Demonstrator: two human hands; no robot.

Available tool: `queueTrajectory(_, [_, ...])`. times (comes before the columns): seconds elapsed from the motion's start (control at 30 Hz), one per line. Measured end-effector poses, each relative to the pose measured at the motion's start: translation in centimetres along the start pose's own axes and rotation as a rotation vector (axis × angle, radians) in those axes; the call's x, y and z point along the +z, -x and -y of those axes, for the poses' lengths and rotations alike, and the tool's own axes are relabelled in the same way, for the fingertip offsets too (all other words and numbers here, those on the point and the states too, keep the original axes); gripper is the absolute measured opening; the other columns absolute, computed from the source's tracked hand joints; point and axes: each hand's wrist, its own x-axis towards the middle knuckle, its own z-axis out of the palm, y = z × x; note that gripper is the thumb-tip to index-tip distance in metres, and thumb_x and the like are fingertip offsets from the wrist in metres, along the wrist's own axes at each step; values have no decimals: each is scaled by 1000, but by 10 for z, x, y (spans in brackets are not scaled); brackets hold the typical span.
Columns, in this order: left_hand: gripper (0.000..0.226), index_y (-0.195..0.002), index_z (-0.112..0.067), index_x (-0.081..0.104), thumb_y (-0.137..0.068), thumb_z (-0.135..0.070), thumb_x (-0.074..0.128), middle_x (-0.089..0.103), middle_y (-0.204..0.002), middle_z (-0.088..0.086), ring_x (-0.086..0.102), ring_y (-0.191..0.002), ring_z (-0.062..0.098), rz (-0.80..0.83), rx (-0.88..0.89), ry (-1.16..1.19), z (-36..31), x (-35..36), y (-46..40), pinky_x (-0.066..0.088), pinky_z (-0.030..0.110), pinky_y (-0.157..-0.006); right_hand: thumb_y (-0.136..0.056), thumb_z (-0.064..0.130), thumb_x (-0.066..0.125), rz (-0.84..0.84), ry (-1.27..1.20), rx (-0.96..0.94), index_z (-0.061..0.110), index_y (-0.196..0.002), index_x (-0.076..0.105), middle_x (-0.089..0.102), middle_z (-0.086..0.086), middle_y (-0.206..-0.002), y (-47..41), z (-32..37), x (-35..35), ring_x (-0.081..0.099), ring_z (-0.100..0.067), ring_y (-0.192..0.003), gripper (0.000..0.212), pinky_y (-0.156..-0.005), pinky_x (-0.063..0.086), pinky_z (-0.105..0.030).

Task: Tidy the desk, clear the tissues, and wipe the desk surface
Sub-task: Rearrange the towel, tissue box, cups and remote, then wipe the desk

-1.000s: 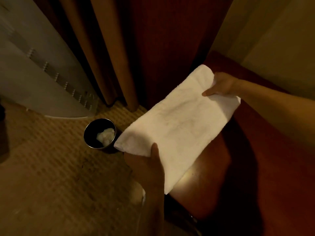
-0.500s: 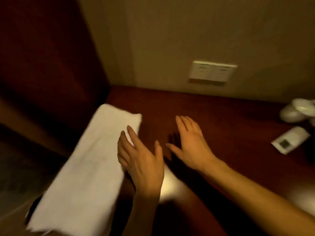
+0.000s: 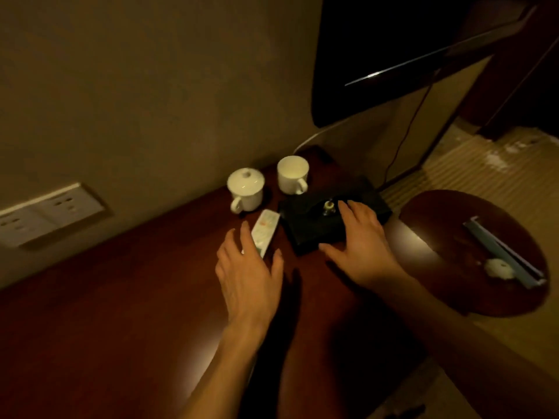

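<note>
My left hand [image 3: 249, 272] reaches over the dark wooden desk [image 3: 127, 313] with fingers spread, its fingertips at the near end of a white remote control [image 3: 265, 228]. My right hand [image 3: 361, 243] lies flat with straight fingers on a black tray [image 3: 317, 220] at the desk's right end; a small metal object [image 3: 328, 205] stands on the tray. Behind them stand a lidded white cup [image 3: 245, 189] and an open white mug [image 3: 292, 174]. The white towel is out of view.
A dark TV screen [image 3: 393, 49] hangs above the desk's right end, with a cable running down. A wall socket plate [image 3: 45, 213] sits at the left. To the right, a round wooden side table [image 3: 459, 243] carries a crumpled tissue [image 3: 498, 269] and a blue flat object [image 3: 502, 252].
The view has swung right from the towel at the desk's left end. Both hands let go of the towel and now reach the remote and the black tray.
</note>
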Motion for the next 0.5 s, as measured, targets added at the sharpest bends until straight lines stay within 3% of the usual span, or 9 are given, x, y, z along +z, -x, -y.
queueTrajectory(0.2, [70, -143, -12, 24, -89, -42, 56, 34, -144, 17, 35, -130, 32, 128, -125, 132, -50, 79, -64, 37, 43, -101, -87, 45, 59, -50, -53, 139, 16, -145, 32, 32, -18, -149, -67, -92, 9, 26, -37, -135, 70, -110, 29, -49])
queueTrajectory(0.37, [72, -142, -14, 23, -87, -45, 57, 35, -140, 19, 39, -125, 36, 178, -196, 156, -62, 119, -93, 41, 45, -95, -89, 45, 56, -127, -46, 211, 14, -145, 31, 39, -22, -141, -109, -106, 26, 36, -42, -126, 68, -103, 33, -47])
queueTrajectory(0.5, [81, -144, -17, 17, -83, -40, 65, 31, -143, 19, 39, -126, 38, 159, -276, 172, -60, 137, -111, 42, 47, -94, -86, 42, 60, -65, -60, 240, 12, -146, 22, 44, -24, -133, -136, -108, 45, 47, -43, -117, 77, -94, 46, -48])
